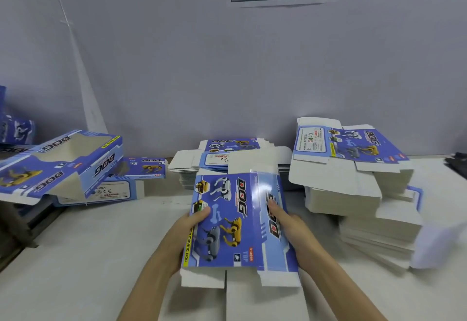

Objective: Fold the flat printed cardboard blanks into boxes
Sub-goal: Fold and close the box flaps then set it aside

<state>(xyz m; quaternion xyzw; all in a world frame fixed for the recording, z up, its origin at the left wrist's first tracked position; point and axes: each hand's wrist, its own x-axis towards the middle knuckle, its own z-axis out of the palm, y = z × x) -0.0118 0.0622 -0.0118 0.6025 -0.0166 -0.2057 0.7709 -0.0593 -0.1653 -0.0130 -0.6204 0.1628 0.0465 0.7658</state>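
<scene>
A blue printed cardboard blank with "DOG" lettering and robot-dog pictures is held just above the table in front of me. It is partly opened, its right panel angled along a crease, and white flaps hang at its near and far ends. My left hand grips its left edge, thumb on the printed face. My right hand holds the right panel, fingers on the "DOG" lettering. A stack of flat blanks lies behind it.
A taller, slumping pile of blanks stands at the right. Folded boxes lie at the left, one open-windowed and tilted. A grey wall with a paper sign rises behind the white table. A dark object sits far right.
</scene>
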